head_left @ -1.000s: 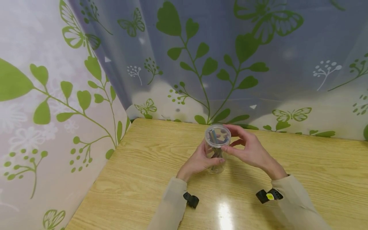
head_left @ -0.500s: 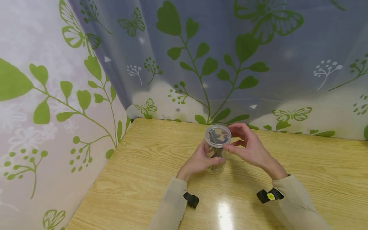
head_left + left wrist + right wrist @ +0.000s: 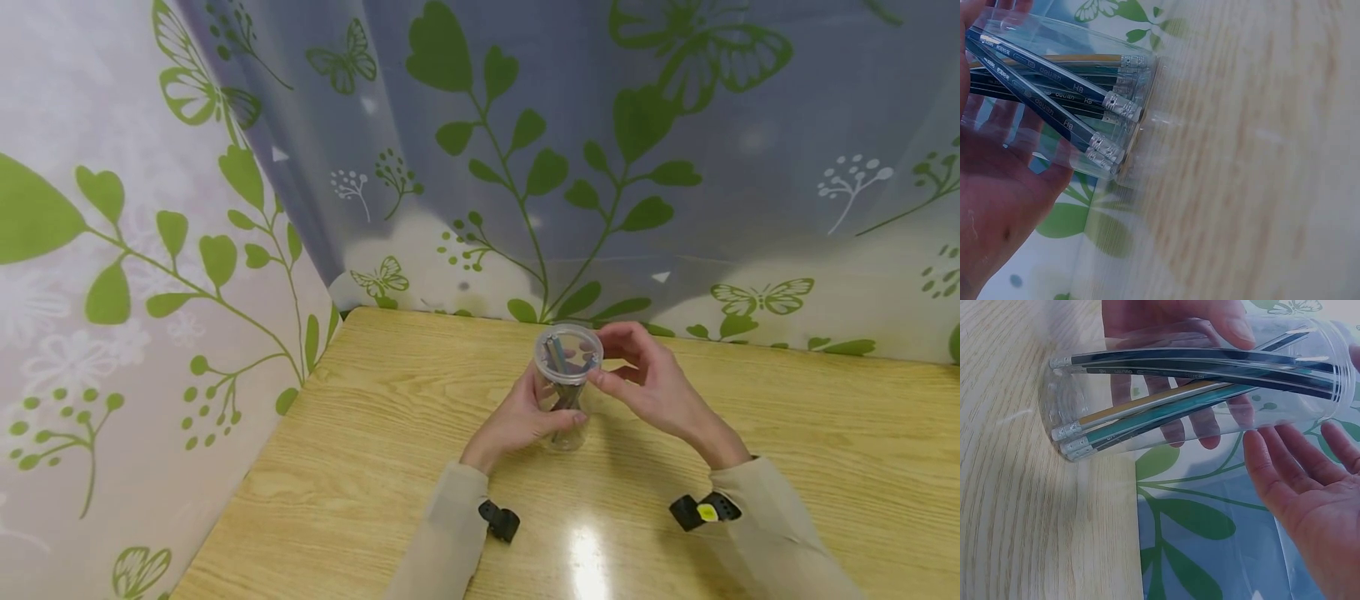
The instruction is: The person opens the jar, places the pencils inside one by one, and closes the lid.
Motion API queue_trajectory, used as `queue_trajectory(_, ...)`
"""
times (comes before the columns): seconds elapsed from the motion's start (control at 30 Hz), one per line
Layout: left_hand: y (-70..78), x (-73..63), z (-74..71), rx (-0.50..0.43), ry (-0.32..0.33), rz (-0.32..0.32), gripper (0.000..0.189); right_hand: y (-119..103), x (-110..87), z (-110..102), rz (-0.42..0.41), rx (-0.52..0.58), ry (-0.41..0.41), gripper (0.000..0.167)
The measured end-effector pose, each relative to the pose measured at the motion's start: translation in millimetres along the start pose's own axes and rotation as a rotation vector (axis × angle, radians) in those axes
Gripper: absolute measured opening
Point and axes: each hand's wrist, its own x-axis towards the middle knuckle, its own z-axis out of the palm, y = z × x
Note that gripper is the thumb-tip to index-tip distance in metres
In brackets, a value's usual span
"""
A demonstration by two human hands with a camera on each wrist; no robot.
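Observation:
A clear plastic jar [image 3: 570, 440] stands upright on the table, with several pencils [image 3: 1166, 406] inside, their eraser ends at the bottom. Dark, yellow and green barrels show through the wall. My left hand [image 3: 517, 421] grips the jar's body, thumb across the near side and fingers behind it. At the top is a clear round lid [image 3: 567, 379]. My right hand [image 3: 660, 392] holds the lid's right side, thumb at the near rim and index finger at the far rim. In the right wrist view its other fingers [image 3: 1291, 462] spread beside the jar.
The wood-grain table [image 3: 360, 483] reaches back to a blue and white curtain [image 3: 480, 208] printed with leaves and butterflies. A pale patterned sheet [image 3: 142, 358] borders the left side. Dark bands [image 3: 705, 512] sit on both wrists.
My right fingers and thumb have shifted slightly to the right around the lid's rim. The left hand and the jar have stayed in place.

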Motion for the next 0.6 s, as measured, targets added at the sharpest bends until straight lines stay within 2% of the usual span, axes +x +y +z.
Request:
queue_trajectory(0.2,0.0,-0.7,-0.4,0.005,0.003,-0.028,0.090,0.3,-0.6,-1.0,0.016,-0.029,-0.030,0.060)
queue_trajectory(0.4,0.1,-0.6,-0.6,0.003,-0.008,-0.016,0.092,0.2,-0.3,0.6,-0.006,-0.045,-0.030,0.070)
queue_trajectory(0.6,2.2,-0.9,0.0,-0.011,-0.002,-0.015,0.090,-2.8,1.3,3.3,-0.022,-0.059,0.014,0.062)
